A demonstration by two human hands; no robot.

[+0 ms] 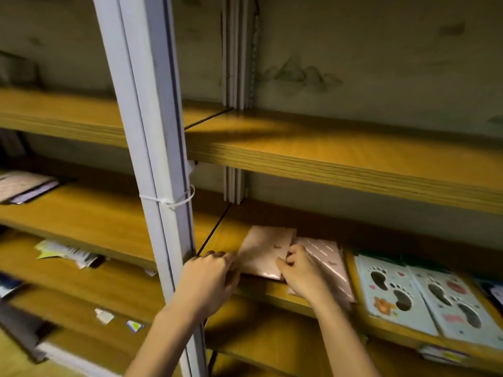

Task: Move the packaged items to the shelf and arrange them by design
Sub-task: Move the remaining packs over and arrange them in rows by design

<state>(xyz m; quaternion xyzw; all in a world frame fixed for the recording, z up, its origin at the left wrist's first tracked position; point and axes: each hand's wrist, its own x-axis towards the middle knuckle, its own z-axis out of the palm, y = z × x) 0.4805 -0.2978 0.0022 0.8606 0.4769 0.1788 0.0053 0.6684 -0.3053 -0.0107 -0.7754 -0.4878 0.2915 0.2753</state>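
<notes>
Lower centre of the frame: the left hand [209, 278] and right hand [302, 273] curl their fingers around opposite edges of a pink packet [265, 250], which lies on the shelf [220, 238] beside footprint cards [394, 289].

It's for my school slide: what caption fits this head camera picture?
Left hand and right hand grip pink packets on the wooden shelf, beside footprint-design packs.
</notes>
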